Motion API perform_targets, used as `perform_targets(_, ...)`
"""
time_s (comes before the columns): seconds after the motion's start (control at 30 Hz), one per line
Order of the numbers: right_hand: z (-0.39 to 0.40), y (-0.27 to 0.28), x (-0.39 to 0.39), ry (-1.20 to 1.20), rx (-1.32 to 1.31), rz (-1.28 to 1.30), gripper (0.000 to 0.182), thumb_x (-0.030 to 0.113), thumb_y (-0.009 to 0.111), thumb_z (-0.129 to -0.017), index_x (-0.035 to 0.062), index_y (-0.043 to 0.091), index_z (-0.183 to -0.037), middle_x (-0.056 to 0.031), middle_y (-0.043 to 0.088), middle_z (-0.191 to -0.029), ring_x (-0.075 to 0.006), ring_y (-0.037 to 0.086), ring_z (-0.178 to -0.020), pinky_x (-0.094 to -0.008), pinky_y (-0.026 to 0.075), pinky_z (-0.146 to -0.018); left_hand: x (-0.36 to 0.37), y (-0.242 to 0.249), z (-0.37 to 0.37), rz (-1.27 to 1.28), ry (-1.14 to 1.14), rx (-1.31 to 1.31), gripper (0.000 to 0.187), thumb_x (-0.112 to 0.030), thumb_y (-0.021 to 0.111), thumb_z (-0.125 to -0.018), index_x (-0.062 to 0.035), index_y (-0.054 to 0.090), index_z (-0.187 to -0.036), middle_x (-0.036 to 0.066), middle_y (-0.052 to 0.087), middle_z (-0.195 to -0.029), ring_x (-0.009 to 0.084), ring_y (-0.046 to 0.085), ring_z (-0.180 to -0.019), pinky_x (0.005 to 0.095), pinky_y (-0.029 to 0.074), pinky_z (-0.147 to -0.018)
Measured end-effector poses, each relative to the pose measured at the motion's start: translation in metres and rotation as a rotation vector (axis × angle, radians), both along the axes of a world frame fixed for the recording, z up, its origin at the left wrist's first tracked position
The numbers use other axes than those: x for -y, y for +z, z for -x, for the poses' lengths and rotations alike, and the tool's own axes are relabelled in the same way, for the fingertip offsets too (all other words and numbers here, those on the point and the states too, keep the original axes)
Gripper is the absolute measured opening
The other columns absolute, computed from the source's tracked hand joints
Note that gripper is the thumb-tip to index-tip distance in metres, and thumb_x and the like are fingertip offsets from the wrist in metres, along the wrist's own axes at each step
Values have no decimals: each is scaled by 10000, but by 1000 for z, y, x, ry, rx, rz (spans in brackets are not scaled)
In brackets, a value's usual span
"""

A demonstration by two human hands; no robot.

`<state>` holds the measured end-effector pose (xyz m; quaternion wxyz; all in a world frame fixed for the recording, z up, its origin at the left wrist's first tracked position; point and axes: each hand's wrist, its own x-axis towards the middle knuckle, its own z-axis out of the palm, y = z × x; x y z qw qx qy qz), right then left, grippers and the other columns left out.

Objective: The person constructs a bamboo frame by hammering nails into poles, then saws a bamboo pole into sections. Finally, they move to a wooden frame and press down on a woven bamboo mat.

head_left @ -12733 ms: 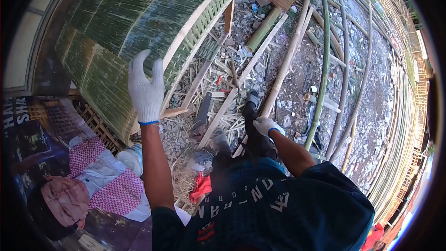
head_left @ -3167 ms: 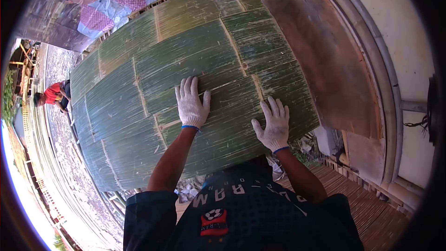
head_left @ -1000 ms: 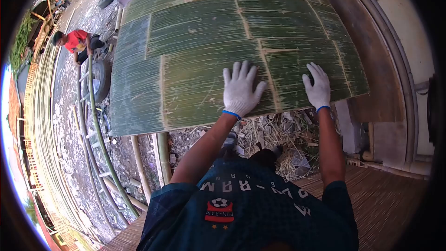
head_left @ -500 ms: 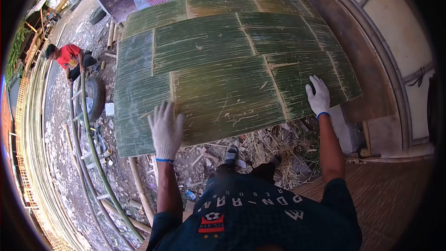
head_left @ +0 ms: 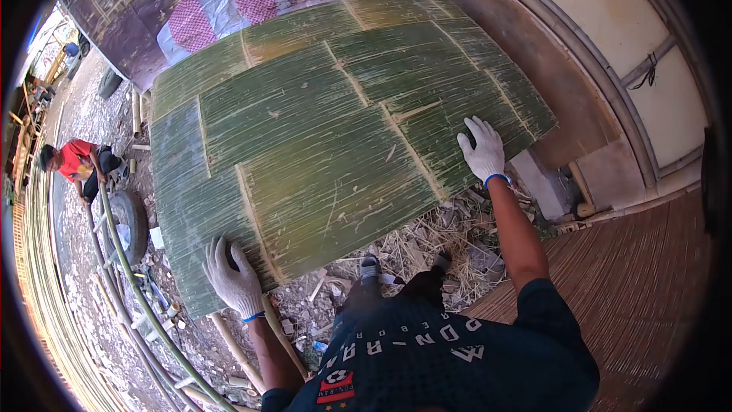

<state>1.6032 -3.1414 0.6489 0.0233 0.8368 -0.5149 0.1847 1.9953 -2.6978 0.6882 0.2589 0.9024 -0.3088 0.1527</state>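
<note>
A large green panel of flattened bamboo sheets (head_left: 305,130), marked by pale seams, spreads out in front of me. My left hand (head_left: 232,278), in a white glove, rests at its near left edge with the fingers apart. At the near right edge, my right hand (head_left: 483,151), gloved the same way, lies on the panel with fingers spread. Neither hand holds anything. Small pale splinters are scattered over the green surface.
A person in a red shirt (head_left: 76,162) crouches at the left by a tyre (head_left: 128,227) and long bamboo poles (head_left: 131,278). Straw and scraps (head_left: 427,252) cover the ground by my feet. A woven mat (head_left: 610,290) lies at the right, below a framed wall (head_left: 633,53).
The view has shifted, showing more of the poster behind the panel. My left hand has moved outward to the panel's near left corner area. My right hand stays near the right edge.
</note>
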Motion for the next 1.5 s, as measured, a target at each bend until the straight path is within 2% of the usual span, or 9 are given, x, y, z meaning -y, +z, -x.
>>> perform_targets(0.3, 0, 1, -1, -3, 113, 49, 467, 406, 662, -1008, 101, 686, -1362, -127, 637, -1476, -369, 553, -1388, -507, 405, -1190, 4, 3, 3, 57, 18, -5, 251, -198, 655, -1015, 8, 739, -1132, 193, 719, -1290, 401, 623, -1275, 504, 433, -1135)
perform_targets(0.4, 1, 1, -2, 0, 149, 58, 449, 396, 668, -1007, 93, 699, -1338, -127, 656, -1449, -368, 572, -1364, -499, 420, -1177, 1, 1, 1, 6, -4, 22, 280, -203, 628, -1035, -2, 731, -1198, 186, 707, -1330, 391, 626, -1263, 482, 457, -1117)
perform_targets(0.5, 1, 1, -3, 5, 163, 74, 439, 393, 670, -1010, 88, 708, -1324, -127, 669, -1430, -362, 585, -1348, -489, 432, -1167, 2, 2, 3, 20, 8, -2, 282, -206, 626, -1037, -1, 734, -1197, 189, 708, -1327, 389, 627, -1262, 483, 462, -1111)
perform_targets(0.6, 1, 0, -2, -2, 148, 81, 434, 392, 669, -1017, 89, 709, -1326, -130, 667, -1433, -351, 586, -1348, -476, 436, -1166, 4, 4, 4, 56, 1, 2, 236, -188, 661, -1009, -2, 743, -1129, 182, 726, -1276, 391, 631, -1262, 500, 448, -1119)
perform_targets(0.9, 2, -3, 0, 15, 190, 125, 408, 373, 693, -985, 82, 733, -1269, -124, 696, -1388, -352, 613, -1308, -484, 455, -1136, 3, -1, 5, 50, 36, -17, 273, -227, 654, -1025, -16, 748, -1171, 182, 719, -1307, 386, 619, -1292, 502, 445, -1139)
perform_targets(1.0, 1, -3, 1, 7, 190, 124, 408, 371, 695, -982, 82, 733, -1268, -125, 698, -1381, -351, 616, -1302, -484, 458, -1132, 2, -4, 3, 29, 30, 25, 331, -269, 627, -1050, 7, 746, -1189, 204, 712, -1317, 396, 631, -1264, 490, 465, -1106)
perform_targets(1.5, 0, 0, -1, -3, 191, 110, 397, 363, 702, -978, 94, 737, -1269, -119, 699, -1385, -338, 616, -1309, -478, 456, -1138, 4, -1, 5, 38, 51, -22, 302, -255, 651, -1033, -17, 748, -1190, 177, 717, -1327, 393, 608, -1314, 519, 423, -1164)
